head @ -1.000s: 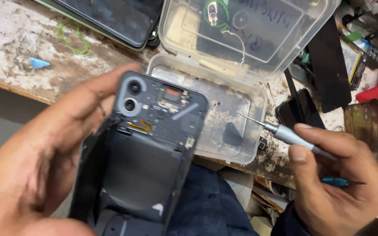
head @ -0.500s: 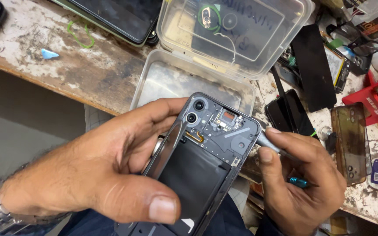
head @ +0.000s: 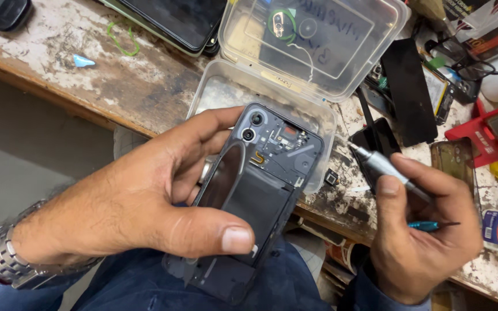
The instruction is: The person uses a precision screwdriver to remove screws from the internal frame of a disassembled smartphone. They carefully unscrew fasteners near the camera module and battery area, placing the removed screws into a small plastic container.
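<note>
Two bare hands work over a scarred wooden worktop (head: pixel 59 69), seen from my head camera looking down. My left hand (head: pixel 128 201) grips an opened smartphone (head: pixel 255 184), back cover off, with the thumb pressed across its lower half and the fingers (head: pixel 203 129) curled round its far edge, closed firmly on it. The phone sits over my lap, just in front of the worktop's near edge, and its long axis runs from lower left up to upper right, with the twin camera lenses at the upper end.

My right hand (head: pixel 422 230) lies to the right of the phone, wrapped snugly around a grey precision screwdriver (head: pixel 384 170). The tool's tip points up and left toward the phone's upper right corner but stands just clear of it, not touching. The right hand is the nearer one to that corner. A slim teal tool (head: pixel 430 226) also pokes out of the same fist.

Behind the phone, an open clear plastic box (head: pixel 312 52) rests on the worktop. Right of the phone lie dark phone parts (head: pixel 410 92) and a red holder (head: pixel 491 132).
</note>
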